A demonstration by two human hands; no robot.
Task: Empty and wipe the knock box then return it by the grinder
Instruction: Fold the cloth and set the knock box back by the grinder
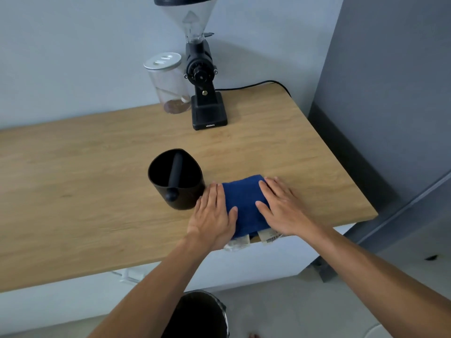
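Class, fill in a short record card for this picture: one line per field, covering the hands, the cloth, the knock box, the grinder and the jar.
left hand: flat on the cloth's left edge
right hand: flat on the cloth's right side
cloth: blue, folded, near the worktop's front edge
knock box: black, upright, left of the cloth, looks empty
grinder: black, at the back by the wall
jar: clear, lidded, left of the grinder
worktop: wooden

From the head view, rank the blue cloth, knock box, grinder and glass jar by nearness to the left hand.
1. Blue cloth: under the left hand.
2. Knock box: just left of it, apart.
3. Grinder and glass jar: both by the back wall, too close to call.
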